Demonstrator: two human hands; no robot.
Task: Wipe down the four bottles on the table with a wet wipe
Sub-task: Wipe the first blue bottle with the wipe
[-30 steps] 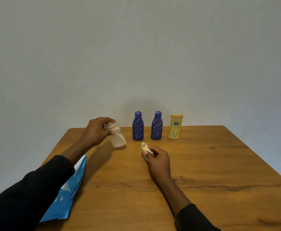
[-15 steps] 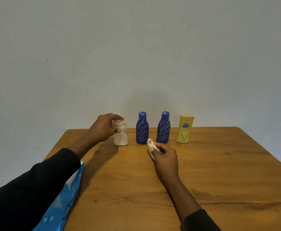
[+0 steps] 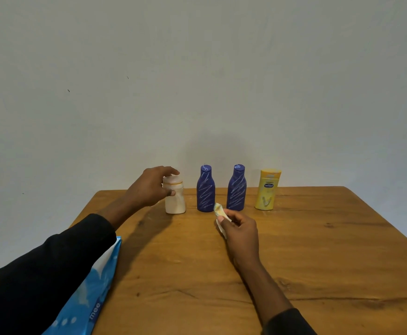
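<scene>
Four bottles stand upright in a row near the far edge of the wooden table (image 3: 318, 250), close to the pale wall (image 3: 197, 81); from the person's left they are a white bottle (image 3: 176, 201), a left blue bottle (image 3: 205, 193), a right blue bottle (image 3: 236, 193) and a yellow bottle (image 3: 267, 192). The bottles stand apart from one another, with gaps between them; the two blue ones bear pale zigzag lines, and the yellow one has a dark oval label.

The left hand (image 3: 149, 187) grips the white bottle at its top; its fingers (image 3: 171, 170) curl over the cap while the thumb presses on the bottle's side just below the neck; the bottle's base rests on the table.

The right hand (image 3: 240, 232) sits nearer the person, in front of the gap between the two blue bottles; its fingers (image 3: 231, 215) are curled and pinch a crumpled wet wipe (image 3: 219, 210), whose pale, faintly yellow end sticks up towards the blue bottles; whether the wipe touches either bottle cannot be told.

A blue packet (image 3: 93, 293) with white print lies at the table's near left edge, partly under the left arm's black sleeve (image 3: 40, 274); the right forearm also ends in a black sleeve at the bottom of the view.
</scene>
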